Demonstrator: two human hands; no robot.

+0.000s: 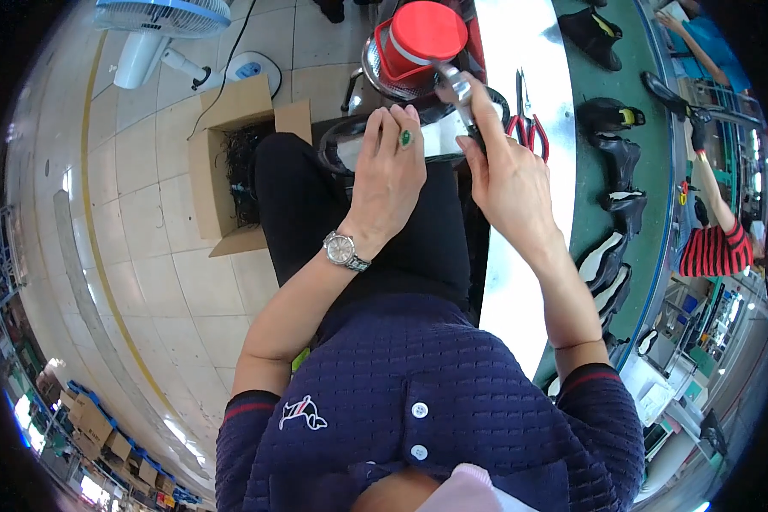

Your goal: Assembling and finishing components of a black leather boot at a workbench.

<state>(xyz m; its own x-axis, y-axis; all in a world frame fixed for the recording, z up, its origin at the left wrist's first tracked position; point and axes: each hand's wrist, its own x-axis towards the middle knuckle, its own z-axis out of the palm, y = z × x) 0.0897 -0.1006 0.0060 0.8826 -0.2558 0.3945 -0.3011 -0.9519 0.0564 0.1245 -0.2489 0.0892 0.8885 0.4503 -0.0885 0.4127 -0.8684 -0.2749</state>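
Observation:
Across my lap lies a black shoe (pixel 344 152) with a pale, whitish middle part. My left hand (pixel 391 162), wearing a green-stoned ring, grips it from above, its fingers bent over the far side; the fingertips are partly hidden. A hammer (pixel 455 88) with a shiny metal head is in my closed right hand (pixel 508 166), and its head hangs over the shoe's right part. Most of the handle is hidden by my fingers. Just right of that hand, red-handled pliers (pixel 527 128) and another slim pointed tool lie on the white bench top (pixel 514 282).
A red lidded bucket (pixel 427 34) stands on a metal stool (pixel 375 72) ahead of me. To the left are an open cardboard box (pixel 218 183) with black scraps and a fan (pixel 162 17). Several black shoes (pixel 606 256) sit on a green conveyor (pixel 563 230) at right; people work beyond it.

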